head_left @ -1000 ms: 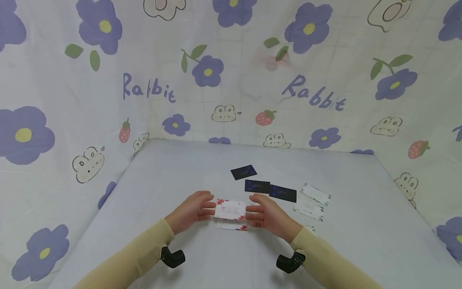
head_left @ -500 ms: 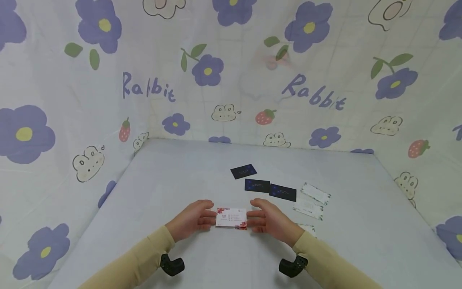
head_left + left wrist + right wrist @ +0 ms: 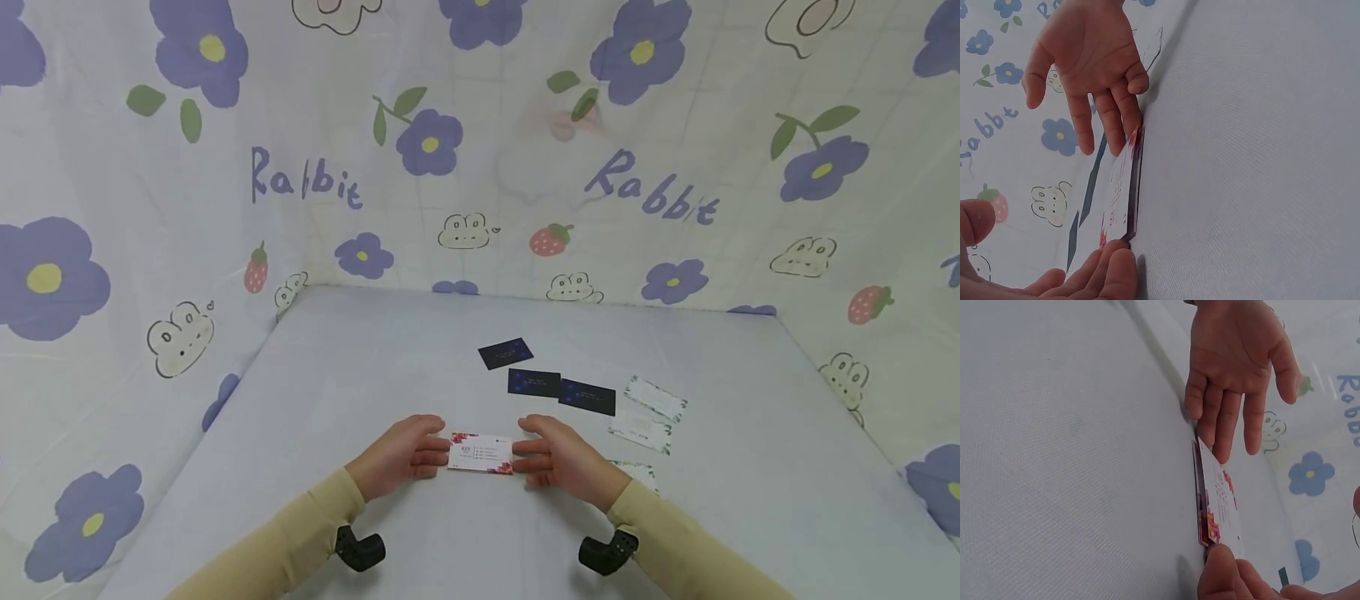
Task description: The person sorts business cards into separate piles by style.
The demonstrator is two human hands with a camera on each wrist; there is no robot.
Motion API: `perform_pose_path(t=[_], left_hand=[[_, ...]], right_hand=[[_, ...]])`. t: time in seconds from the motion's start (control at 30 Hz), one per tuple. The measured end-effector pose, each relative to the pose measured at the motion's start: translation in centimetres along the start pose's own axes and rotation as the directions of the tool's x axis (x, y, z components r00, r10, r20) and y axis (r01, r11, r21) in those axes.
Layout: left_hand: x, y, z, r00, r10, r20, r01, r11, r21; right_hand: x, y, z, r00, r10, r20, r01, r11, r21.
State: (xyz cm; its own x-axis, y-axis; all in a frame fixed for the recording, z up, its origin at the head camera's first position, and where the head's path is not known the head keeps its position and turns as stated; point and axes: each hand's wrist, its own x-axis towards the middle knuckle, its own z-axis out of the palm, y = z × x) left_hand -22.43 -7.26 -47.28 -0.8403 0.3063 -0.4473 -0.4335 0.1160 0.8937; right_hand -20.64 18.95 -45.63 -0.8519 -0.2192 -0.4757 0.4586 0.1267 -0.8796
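White business cards (image 3: 480, 454) with red floral corners lie stacked on the table between the two hands. In the left wrist view the top card (image 3: 1119, 187) sits over a lower one, with a dark gap along their near edges. My left hand (image 3: 396, 454) has its straight fingertips at the stack's left short edge, thumb apart. Opposite it, my right hand (image 3: 567, 458) touches the right short edge with extended fingers, its palm facing inward. From the right wrist, the upper card (image 3: 1219, 494) appears slightly raised above the one under it.
Several black cards, among them one black card (image 3: 506, 354), lie behind the stack. To the right are white cards with green leafy borders, such as the leafy card (image 3: 656, 398). A flower-print curtain (image 3: 495, 167) closes off the back of the pale table (image 3: 360, 350).
Both hands have come slightly nearer the body with the top card, which now covers the lower card that showed below it. Over the last half second hands and cards have hardly moved.
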Motion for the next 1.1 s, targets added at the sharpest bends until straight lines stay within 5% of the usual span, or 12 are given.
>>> perform_pose_path(t=[0.7,1.1], left_hand=[[-0.2,-0.1,-0.2,1.0,0.018,0.016,-0.018,1.0,-0.007],[0.8,1.6,-2.7,0.999,0.035,-0.04,-0.035,0.999,0.024]], right_hand=[[-0.4,0.0,-0.4,1.0,-0.009,0.007,0.009,1.0,0.005],[-1.8,0.2,-6.2,0.996,-0.013,-0.083,0.012,1.0,-0.016]])
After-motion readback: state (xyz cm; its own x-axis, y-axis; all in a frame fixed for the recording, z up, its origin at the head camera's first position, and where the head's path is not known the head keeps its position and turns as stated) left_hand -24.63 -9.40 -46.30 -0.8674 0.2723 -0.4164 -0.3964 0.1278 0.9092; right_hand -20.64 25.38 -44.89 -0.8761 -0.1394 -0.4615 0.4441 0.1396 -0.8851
